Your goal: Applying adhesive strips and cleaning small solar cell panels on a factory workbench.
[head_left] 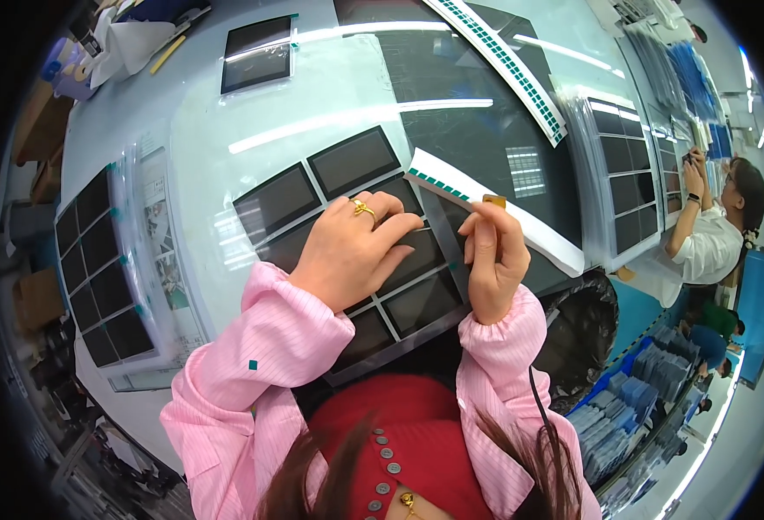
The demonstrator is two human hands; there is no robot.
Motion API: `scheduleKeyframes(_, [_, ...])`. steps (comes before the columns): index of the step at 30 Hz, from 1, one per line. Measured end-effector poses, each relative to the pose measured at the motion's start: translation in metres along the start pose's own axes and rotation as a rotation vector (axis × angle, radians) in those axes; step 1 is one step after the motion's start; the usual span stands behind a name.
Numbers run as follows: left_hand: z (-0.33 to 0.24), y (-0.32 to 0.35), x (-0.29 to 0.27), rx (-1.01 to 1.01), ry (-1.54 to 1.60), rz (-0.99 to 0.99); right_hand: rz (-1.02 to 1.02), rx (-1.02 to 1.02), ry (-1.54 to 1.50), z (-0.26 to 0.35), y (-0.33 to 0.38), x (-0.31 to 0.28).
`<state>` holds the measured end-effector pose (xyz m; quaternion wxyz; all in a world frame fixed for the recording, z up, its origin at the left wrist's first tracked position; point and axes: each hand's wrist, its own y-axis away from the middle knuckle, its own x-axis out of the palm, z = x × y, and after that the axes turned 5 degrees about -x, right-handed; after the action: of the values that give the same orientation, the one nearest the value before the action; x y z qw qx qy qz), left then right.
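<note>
1. The left hand (351,247), with a gold ring, is in the middle of the frame, over the dark panels (353,162). Its fingers bend down, thumb a bit apart; I cannot tell if it pinches anything.
2. The right hand (496,260) is just right of the middle, fingers curled in close. A small gold-brown piece (494,201) is at its fingertips; I cannot tell if it is pinched.
3. A white strip (538,234) with green squares lies beside the right hand.
4. A longer green-dotted strip (503,65) lies at the upper right of the counter (312,113).
5. One dark panel (257,54) sits at the upper left.
</note>
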<state>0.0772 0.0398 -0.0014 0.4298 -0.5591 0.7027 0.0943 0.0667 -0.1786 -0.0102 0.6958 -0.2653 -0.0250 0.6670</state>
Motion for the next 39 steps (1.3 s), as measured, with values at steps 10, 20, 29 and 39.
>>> scheduleKeyframes(10, [-0.01,-0.015,0.031,-0.005,-0.153,-0.074,0.088,0.053,0.422,0.016,-0.03,-0.003])
scheduleKeyframes(20, [-0.013,-0.005,0.023,-0.003,-0.076,-0.047,0.063,-0.042,0.46,0.01,-0.034,0.005])
scheduleKeyframes(29, [-0.007,0.01,0.003,-0.013,0.05,-0.01,0.158,0.04,0.243,0.009,-0.027,0.006])
scheduleKeyframes(39, [-0.005,0.01,0.004,-0.024,0.066,0.009,0.19,0.063,0.284,0.006,-0.026,0.011])
